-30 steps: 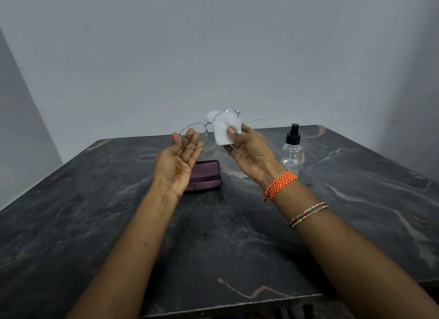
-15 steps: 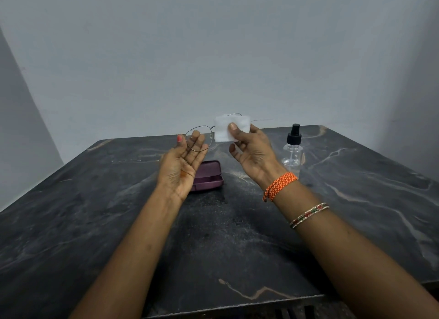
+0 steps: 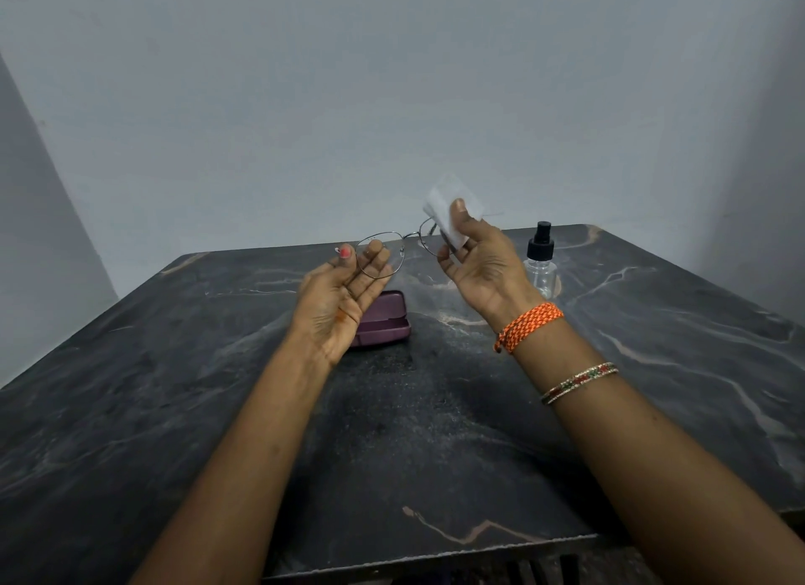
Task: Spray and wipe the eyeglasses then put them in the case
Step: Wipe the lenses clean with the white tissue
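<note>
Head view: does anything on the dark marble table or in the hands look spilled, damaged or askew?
Nothing stands out. The clear spray bottle with black nozzle stands upright, the closed purple glasses case lies flat, and the thin wire-framed eyeglasses look intact between the left hand and the right hand, which holds a white cloth.

I see a plain grey-white wall (image 3: 392, 105) straight ahead, meeting a side wall (image 3: 39, 236) at left in a corner. Dark marble-look table (image 3: 174, 388) with pale veins fills the lower view, matte top. Light is soft and even, with no hard shadows.
</note>
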